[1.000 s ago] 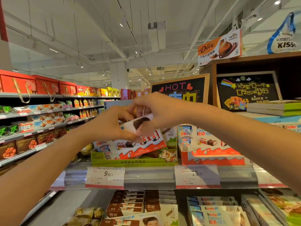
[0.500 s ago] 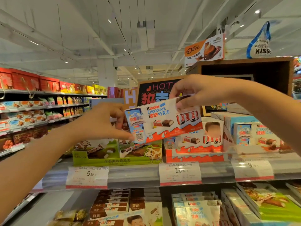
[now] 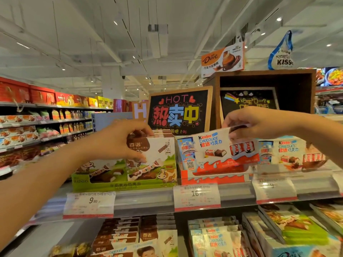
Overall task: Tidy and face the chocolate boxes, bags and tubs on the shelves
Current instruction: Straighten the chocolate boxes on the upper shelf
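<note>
My right hand [image 3: 256,123] pinches the top right edge of a white and red Kinder chocolate box [image 3: 213,147], which stands facing front in its red display tray [image 3: 213,178] on the upper shelf. My left hand [image 3: 118,140] grips the top of a brown and white milk chocolate box [image 3: 157,147] standing in the green cow-print display tray [image 3: 118,185] to the left. More Kinder boxes [image 3: 282,151] stand further right on the same shelf.
Price tags [image 3: 196,196] hang along the shelf edge. Below lie stacked brown chocolate boxes [image 3: 118,232] and more Kinder packs [image 3: 213,238]. A chalkboard sign [image 3: 178,112] stands behind the trays. An aisle of red gift boxes [image 3: 42,95] runs off to the left.
My right hand has carried the Kinder box rightward and set it down into the red tray. My left hand let go of it and took hold of the brown and white box.
</note>
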The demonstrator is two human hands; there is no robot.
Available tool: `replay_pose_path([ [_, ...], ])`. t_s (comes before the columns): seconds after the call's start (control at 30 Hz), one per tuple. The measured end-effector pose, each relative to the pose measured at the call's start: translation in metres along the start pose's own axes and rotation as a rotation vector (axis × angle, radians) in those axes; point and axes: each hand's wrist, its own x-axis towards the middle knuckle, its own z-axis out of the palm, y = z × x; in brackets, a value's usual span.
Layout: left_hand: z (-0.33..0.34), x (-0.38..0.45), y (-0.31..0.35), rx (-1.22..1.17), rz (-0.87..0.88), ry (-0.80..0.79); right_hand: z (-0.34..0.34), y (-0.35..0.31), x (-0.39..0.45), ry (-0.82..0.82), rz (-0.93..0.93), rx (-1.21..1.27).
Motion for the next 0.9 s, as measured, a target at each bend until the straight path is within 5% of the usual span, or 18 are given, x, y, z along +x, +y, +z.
replay_pose_path([
  [0.4,-0.004,-0.002,0.003,-0.076,-0.006,-0.012,0.033,0.000,0.001,0.087,0.073,0.044],
  [0.6,-0.008,-0.003,-0.001,-0.005,-0.004,-0.004,0.036,-0.013,0.003,0.187,0.089,-0.401],
  [0.77,-0.013,-0.008,0.001,0.034,-0.083,-0.055,0.036,-0.041,0.029,0.322,-0.090,-0.143],
  [0.9,-0.018,-0.013,0.004,-0.010,-0.081,-0.132,0.036,-0.068,0.070,0.177,-0.208,-0.001],
])
